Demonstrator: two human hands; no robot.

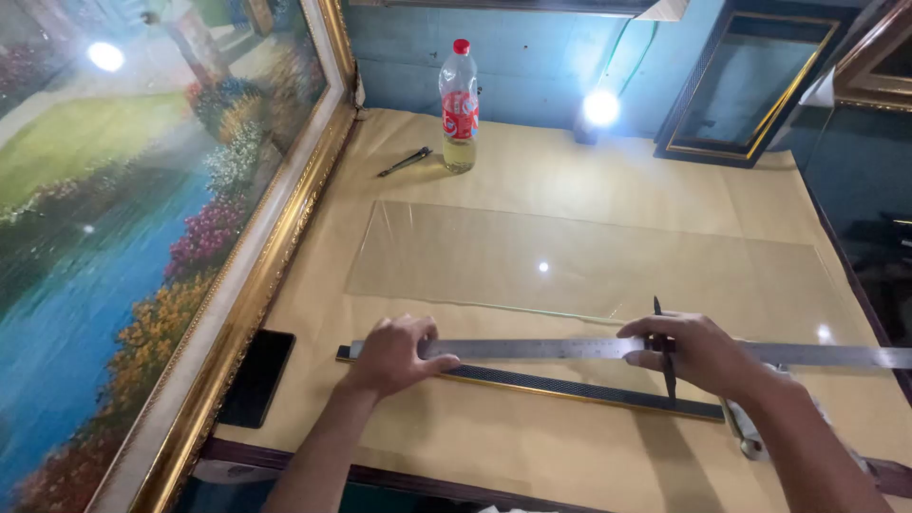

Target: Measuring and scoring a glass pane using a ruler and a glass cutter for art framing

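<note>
We see the glass sheet (589,261) lying uncut on the table (532,456). Nearer us, our left hand (394,353) presses fingers flat on the steel ruler (570,349) over a dark moulding strip (570,389) (gold-edged); our right hand (698,350) pinches a slim dark tool (663,356) there, mark seemingly unfinished.

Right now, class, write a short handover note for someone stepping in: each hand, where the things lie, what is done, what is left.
Left hand: pressing the metal ruler flat.
Right hand: holds a thin dark tool upright against the ruler.
The ruler lies over a dark moulding strip, on the paper-covered table. A glass sheet lies just beyond.
Done: ruler aligned.
Left: no mark or cut visible on the strip.
</note>
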